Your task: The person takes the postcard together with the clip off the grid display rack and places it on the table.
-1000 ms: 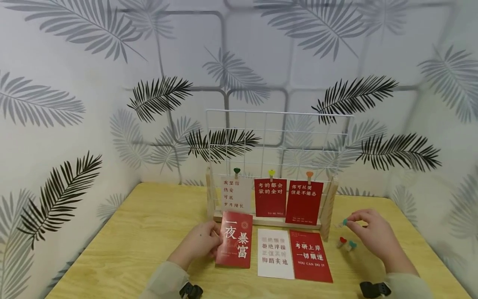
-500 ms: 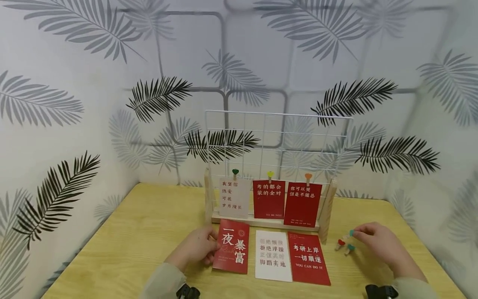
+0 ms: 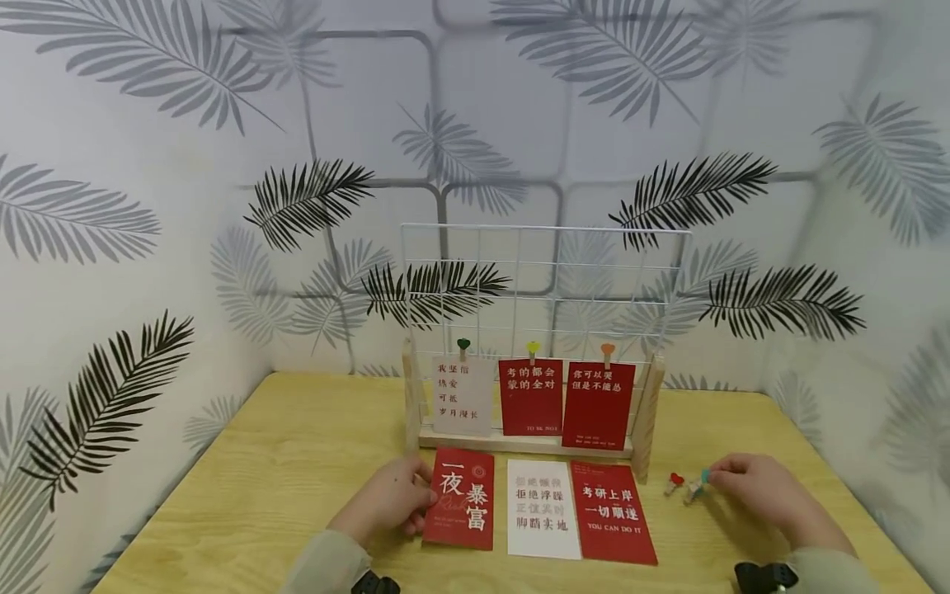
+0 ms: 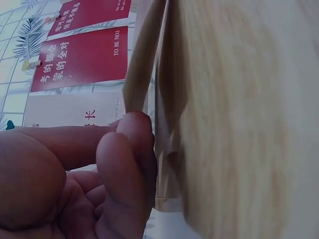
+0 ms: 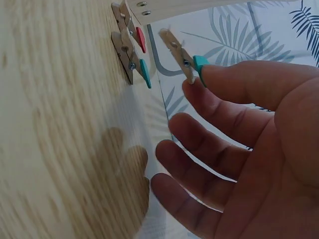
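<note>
My left hand [image 3: 392, 498] pinches the left edge of a red card [image 3: 456, 524] with white lettering. In the left wrist view, thumb and finger grip the card [image 4: 144, 64] edge-on, tilted above the tabletop. At the right, my right hand [image 3: 760, 493] holds a small wooden clothespin [image 5: 180, 54] with a teal heart between thumb and forefinger, its other fingers spread loosely. The held clothespin is off the table, near two more clothespins: one with a red heart [image 3: 675, 480], the other with a teal heart [image 5: 145, 72].
A white wire grid rack [image 3: 549, 299] on a wooden base [image 3: 527, 445] stands at the back. Clothespins fix a white card [image 3: 463, 400] and two red cards to it. A white card [image 3: 543, 528] and a red card [image 3: 614, 536] lie side by side in front.
My left hand has lowered the red card and drawn it slightly away from the rack. My right hand has brought the held clothespin lower, close to the two on the table.
</note>
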`<state>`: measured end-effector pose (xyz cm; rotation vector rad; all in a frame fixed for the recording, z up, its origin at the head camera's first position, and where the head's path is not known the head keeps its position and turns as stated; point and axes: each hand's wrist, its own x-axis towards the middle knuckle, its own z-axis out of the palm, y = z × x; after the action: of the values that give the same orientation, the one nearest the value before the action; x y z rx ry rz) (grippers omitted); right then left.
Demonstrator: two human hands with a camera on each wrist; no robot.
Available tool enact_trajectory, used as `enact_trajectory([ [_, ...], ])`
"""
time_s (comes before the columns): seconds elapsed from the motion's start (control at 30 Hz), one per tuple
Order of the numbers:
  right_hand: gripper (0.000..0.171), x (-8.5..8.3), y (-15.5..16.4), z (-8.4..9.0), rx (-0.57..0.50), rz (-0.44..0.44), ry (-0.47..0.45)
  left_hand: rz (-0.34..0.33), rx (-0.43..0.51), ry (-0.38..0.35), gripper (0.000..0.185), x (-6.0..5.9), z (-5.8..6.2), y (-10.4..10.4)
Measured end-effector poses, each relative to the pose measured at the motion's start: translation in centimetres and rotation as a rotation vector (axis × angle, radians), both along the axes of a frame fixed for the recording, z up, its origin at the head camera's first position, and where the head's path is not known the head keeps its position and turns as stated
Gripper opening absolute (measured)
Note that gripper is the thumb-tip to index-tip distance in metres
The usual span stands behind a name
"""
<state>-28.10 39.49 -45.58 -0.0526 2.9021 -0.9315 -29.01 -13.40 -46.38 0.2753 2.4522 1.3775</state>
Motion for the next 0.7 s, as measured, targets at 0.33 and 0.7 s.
enact_trajectory([
  [0.33,0.019,0.40,0.08,0.10,-0.015,0.034,-0.087,0.011,-0.003,-0.040,0.032,-0.24,-0.03,-0.02],
  [0.7,0.016,0.37,0.15,-0.67,-0.015,0.015,-0.142,0.023,-0.022,-0.082,0.044,-0.51,0.01,-0.37],
])
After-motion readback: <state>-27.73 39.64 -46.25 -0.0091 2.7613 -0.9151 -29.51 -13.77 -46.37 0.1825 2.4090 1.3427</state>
